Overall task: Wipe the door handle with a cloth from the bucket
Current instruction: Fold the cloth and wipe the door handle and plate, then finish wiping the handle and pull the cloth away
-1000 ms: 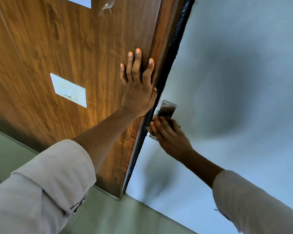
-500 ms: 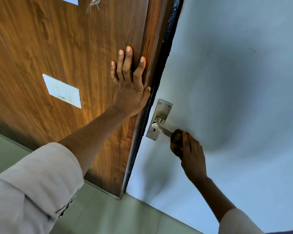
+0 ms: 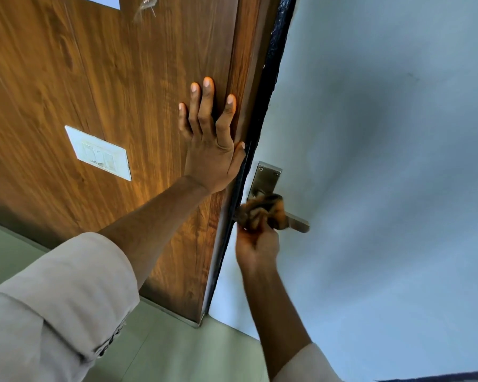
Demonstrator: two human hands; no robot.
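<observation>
Step in hand, as I read it: wiping proper, w/ the cloth already at the door handle.

Right hand (image 3: 255, 242) comes up from 6 o'clock and is closed on a bunched brown-orange cloth (image 3: 262, 210), pressing it onto the lever of the door handle (image 3: 297, 224). Hand and cloth are motion-blurred, so exact finger placement can't be read; the cloth covers the inner part of the lever, nr the spindle. Only the lever's free end shows bare, poking out toward 3 o'clock. The steel backplate (image 3: 265, 177) sits just above the cloth at 12 o'clock, w/ two screws visible at its top.

Left hand (image 3: 211, 144) is flat and spread on the wood-grain panel (image 3: 108, 78) at 10 o'clock from the handle, fingers apart, holding nothing, thumb at the dark frame edge (image 3: 271, 78). Looks like a brace. A white switch plate (image 3: 100, 153) is on the panel at 9 o'clock of that hand, well apart from it. The handle is mounted on the pale blue-grey door (image 3: 384, 161). Bucket not in view.

Next move, my guess: slide the cloth outward along the lever to the bare tip at 3 o'clock, then up over the backplate, keeping the fabric wrapped round the metal w/ steady pressure. The lever may dip under load, so push along it, not down.
</observation>
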